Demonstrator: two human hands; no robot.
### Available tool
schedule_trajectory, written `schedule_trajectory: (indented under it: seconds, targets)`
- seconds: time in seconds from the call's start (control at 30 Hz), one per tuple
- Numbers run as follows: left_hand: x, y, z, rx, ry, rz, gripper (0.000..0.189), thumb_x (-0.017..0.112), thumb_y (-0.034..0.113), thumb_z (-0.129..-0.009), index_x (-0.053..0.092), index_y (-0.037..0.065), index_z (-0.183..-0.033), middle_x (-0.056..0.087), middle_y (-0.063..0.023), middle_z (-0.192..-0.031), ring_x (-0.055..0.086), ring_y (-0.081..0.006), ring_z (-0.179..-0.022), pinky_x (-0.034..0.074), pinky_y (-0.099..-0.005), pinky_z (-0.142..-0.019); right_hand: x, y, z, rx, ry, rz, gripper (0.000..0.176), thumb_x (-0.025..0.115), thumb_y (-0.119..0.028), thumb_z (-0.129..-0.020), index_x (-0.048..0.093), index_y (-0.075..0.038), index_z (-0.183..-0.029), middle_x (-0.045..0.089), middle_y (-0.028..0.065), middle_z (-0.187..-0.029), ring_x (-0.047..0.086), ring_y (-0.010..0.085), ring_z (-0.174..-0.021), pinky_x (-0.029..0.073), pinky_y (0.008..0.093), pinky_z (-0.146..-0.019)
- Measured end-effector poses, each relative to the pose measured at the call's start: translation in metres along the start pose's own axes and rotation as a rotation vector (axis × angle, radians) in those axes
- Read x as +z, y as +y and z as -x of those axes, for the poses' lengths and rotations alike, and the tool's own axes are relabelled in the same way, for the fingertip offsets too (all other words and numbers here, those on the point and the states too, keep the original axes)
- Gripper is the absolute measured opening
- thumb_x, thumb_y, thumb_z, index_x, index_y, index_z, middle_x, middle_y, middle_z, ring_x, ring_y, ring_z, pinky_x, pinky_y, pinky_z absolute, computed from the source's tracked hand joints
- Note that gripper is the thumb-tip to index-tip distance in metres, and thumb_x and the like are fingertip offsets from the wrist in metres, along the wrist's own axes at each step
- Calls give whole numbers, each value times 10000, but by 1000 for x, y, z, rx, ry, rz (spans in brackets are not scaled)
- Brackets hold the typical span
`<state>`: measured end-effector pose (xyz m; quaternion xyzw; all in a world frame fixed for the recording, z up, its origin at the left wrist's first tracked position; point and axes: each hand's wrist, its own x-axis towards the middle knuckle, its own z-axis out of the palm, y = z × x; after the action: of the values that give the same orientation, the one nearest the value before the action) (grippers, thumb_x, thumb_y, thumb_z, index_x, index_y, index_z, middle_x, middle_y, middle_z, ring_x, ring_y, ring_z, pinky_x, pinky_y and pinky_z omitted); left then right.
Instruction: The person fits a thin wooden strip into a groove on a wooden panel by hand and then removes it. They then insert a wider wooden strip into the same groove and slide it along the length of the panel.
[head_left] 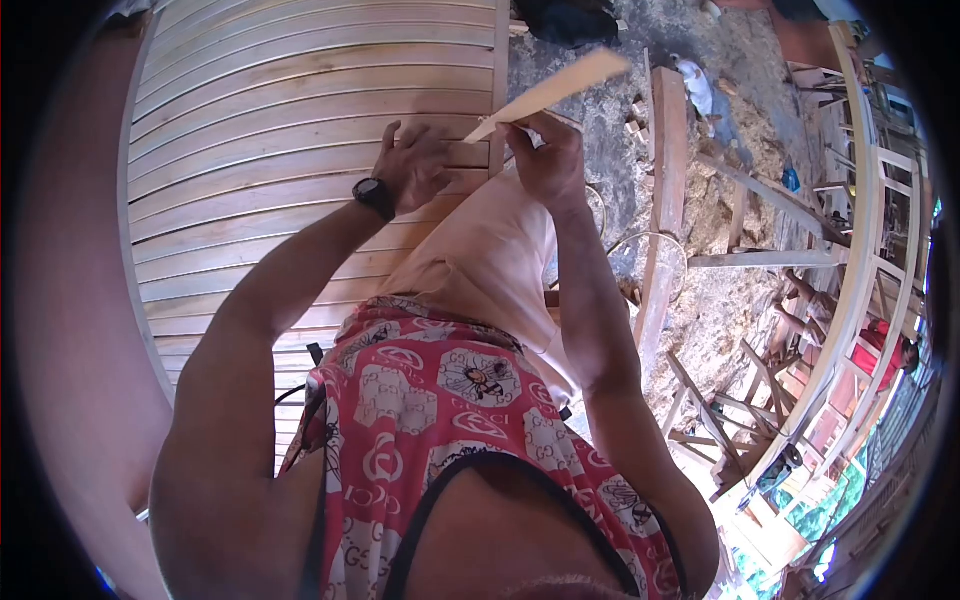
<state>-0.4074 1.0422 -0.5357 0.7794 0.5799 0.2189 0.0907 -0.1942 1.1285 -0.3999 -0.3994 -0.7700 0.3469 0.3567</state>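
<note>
A thin, flat strip of light wood (pixel 560 88) slants up to the right over the edge of a slatted wooden panel (pixel 300 130). My right hand (pixel 546 160) pinches the strip's lower edge between thumb and fingers. To its left, my left hand (pixel 412 165), with a black watch on the wrist, hovers over or rests on the slats near the strip's pointed lower end. Its fingers are spread and slightly blurred, and nothing shows in them. Whether it touches the slats is unclear.
An upright-looking timber beam (pixel 668 160) stands right of the panel, with a thin hoop (pixel 655 240) beside it. Wood shavings (pixel 715 290) cover the floor. Wooden frames (pixel 870 250) fill the far right, where another person in red (pixel 870 352) is visible.
</note>
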Motion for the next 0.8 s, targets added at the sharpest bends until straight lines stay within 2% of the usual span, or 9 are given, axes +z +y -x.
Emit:
schedule_trajectory:
  seconds: [0.07,0.13,0.2,0.23,0.3,0.37,0.6,0.8]
  targets:
    - [-7,2,1,-16,-55,6,415,780,467,-857,737,202,-1172,573,-58,-1483,460,-307,-1427,220,-627,-1205,-3,-4,3,-23,-20,-27,126,739,2,-908,777,-20,-1027,782,167,-925,780,280,-833,568,353,-715]
    - [-11,3,0,-32,-103,12,462,795,492,-849,727,210,-1208,571,-47,-1497,434,-314,-1459,184,-629,-1228,-5,-12,12,49,-54,-5,123,740,1,-907,777,-14,-1024,782,169,-922,781,268,-829,568,344,-717]
    - [-14,3,0,-18,-155,-32,607,825,536,-806,682,224,-1307,548,-51,-1521,431,-319,-1460,181,-627,-1229,-4,-18,19,116,-90,16,121,741,1,-906,776,-8,-1021,781,172,-919,781,256,-825,567,336,-719]
    - [-12,2,2,-20,-153,-32,607,825,536,-806,682,224,-1307,548,-51,-1521,431,-319,-1460,181,-627,-1229,-3,-19,22,105,-77,20,119,740,-1,-907,779,-14,-1019,780,167,-913,780,251,-816,564,335,-702]
    - [-9,0,3,19,-49,33,632,823,551,-786,703,144,-1253,531,-98,-1519,450,-312,-1439,214,-646,-1215,1,-14,26,93,-65,24,118,739,-3,-908,782,-21,-1017,779,162,-906,779,245,-807,562,335,-685]
    - [-6,0,4,14,-52,46,631,816,564,-796,703,144,-1253,526,-99,-1528,444,-318,-1445,206,-648,-1218,6,2,31,79,-54,-18,122,768,-55,-915,797,-27,-1029,803,138,-938,775,182,-838,572,304,-733]
    - [-7,-1,2,-26,-148,59,674,778,614,-848,700,124,-1305,495,-107,-1575,405,-353,-1483,168,-629,-1241,14,12,43,130,-72,50,111,771,-59,-912,804,-22,-1011,802,145,-922,777,185,-831,576,314,-723]
    - [-6,-5,4,-6,-138,83,701,774,606,-856,687,119,-1353,496,-104,-1576,398,-340,-1488,159,-614,-1247,12,7,40,99,-94,6,122,766,-53,-914,798,-13,-1024,800,152,-921,780,193,-847,578,318,-733]
